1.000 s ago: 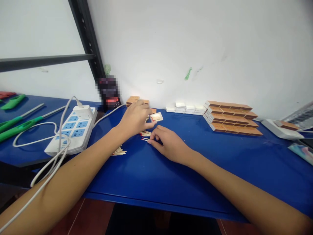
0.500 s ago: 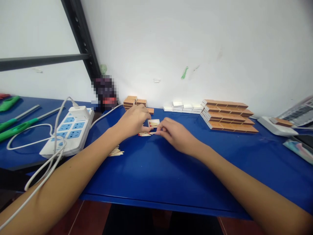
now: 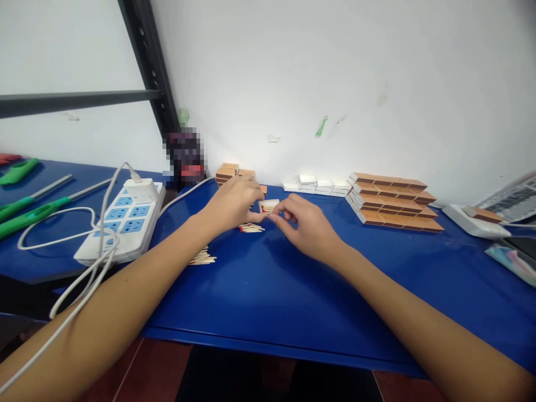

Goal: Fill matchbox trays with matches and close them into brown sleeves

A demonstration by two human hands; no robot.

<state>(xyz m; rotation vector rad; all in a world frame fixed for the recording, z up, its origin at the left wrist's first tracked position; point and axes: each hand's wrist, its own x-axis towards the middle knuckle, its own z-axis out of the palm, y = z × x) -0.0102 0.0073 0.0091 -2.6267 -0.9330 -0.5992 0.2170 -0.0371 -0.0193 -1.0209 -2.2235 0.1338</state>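
A small white matchbox tray (image 3: 274, 201) with red-tipped matchsticks (image 3: 268, 207) inside lies on the blue table. My left hand (image 3: 234, 204) curls round its left side, thumb in front and fingers behind, closed on it. At the tray's front right, my right hand (image 3: 310, 228) pinches thumb and forefinger together, close to my left thumb tip. Whatever is in that pinch is too small to make out. Just in front of the tray is a little pile of loose matchsticks (image 3: 251, 228). Another heap of matchsticks (image 3: 204, 257) shows partly behind my left forearm.
Brown matchboxes (image 3: 226, 173) are stacked behind my left hand. White trays (image 3: 316, 185) and a tiered stack of matchboxes (image 3: 393, 204) stand along the wall. Left are a power strip (image 3: 125, 220), with its cable across my forearm, and green-handled tools (image 3: 46, 209). A white device (image 3: 473, 223) sits right.
My right hand has moved slightly up to the tray's front edge, meeting my left thumb. The pale stick end earlier at its fingertips no longer shows. The whole view has shifted slightly.
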